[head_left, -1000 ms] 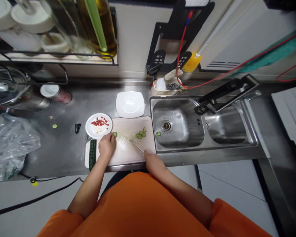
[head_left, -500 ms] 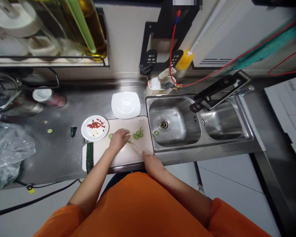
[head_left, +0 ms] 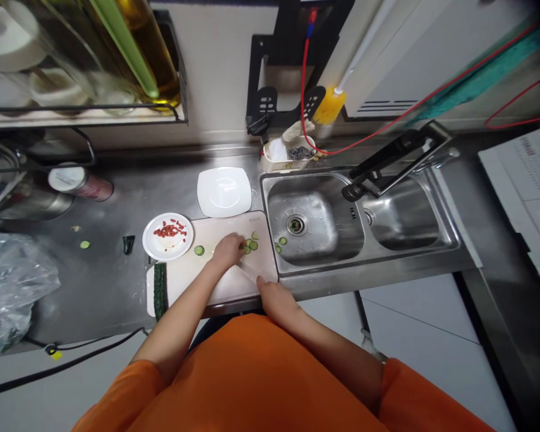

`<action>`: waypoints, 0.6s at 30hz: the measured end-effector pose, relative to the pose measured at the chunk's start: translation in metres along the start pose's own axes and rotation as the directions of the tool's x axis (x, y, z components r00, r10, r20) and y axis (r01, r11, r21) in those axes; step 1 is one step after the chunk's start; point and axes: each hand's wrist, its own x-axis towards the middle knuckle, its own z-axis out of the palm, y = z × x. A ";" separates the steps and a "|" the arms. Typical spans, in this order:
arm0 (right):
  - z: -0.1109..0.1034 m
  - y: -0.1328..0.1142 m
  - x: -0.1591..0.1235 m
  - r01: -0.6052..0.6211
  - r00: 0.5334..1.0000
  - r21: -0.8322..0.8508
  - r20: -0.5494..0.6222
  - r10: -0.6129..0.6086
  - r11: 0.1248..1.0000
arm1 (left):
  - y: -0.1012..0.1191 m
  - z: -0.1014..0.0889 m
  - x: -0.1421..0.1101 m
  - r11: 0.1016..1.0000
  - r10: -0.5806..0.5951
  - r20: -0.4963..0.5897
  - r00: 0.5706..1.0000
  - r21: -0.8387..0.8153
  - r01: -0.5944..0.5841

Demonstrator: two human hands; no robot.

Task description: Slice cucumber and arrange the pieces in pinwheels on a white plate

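My right hand [head_left: 276, 298] is closed around the handle of a knife, at the front right edge of the white cutting board [head_left: 220, 288]. The knife's thin blade [head_left: 246, 273] points left across the board and is hard to see against it. My left hand [head_left: 227, 252] reaches over the board, its bent fingers closed at a small group of cucumber slices [head_left: 251, 245]; its fingertips are partly hidden. Another cucumber slice [head_left: 199, 250] lies left of that hand. An uncut length of cucumber [head_left: 160, 290] rests along the board's left end.
A round plate with red pieces [head_left: 148, 246] and a square white plate [head_left: 224, 192] stand behind the board. Right of it is a double sink [head_left: 315, 240] with a black faucet [head_left: 369, 174]; slices [head_left: 282, 240] lie inside. A cucumber end [head_left: 128, 244] and plastic bag [head_left: 15, 288] are left.
My left hand has moved right to the group of slices, uncovering the single slice on the left. The right hand keeps its hold on the knife. The view has shifted slightly.
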 end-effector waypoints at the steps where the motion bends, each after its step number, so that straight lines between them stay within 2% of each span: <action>1: -0.001 0.000 0.000 -0.002 1.000 0.001 0.001 0.002 1.000 | 0.001 0.000 0.000 1.000 0.004 -0.004 1.000 -0.013 -0.004; 8: -0.002 0.001 -0.001 0.003 1.000 -0.005 0.006 -0.003 1.000 | 0.005 -0.004 -0.009 0.979 -0.038 0.004 0.999 -0.202 0.038; 13: 0.001 0.004 0.001 0.014 1.000 -0.016 -0.003 -0.014 1.000 | -0.014 -0.015 -0.029 0.945 -0.100 -0.082 0.992 -0.321 0.069; 16: 0.002 0.006 0.002 0.011 1.000 -0.014 -0.003 -0.011 1.000 | -0.032 -0.026 -0.041 0.952 -0.056 -0.117 0.992 -0.307 0.018; 18: 0.002 0.007 0.003 0.012 1.000 -0.012 0.002 -0.012 1.000 | -0.039 -0.033 -0.046 0.957 0.022 -0.096 0.995 -0.284 -0.049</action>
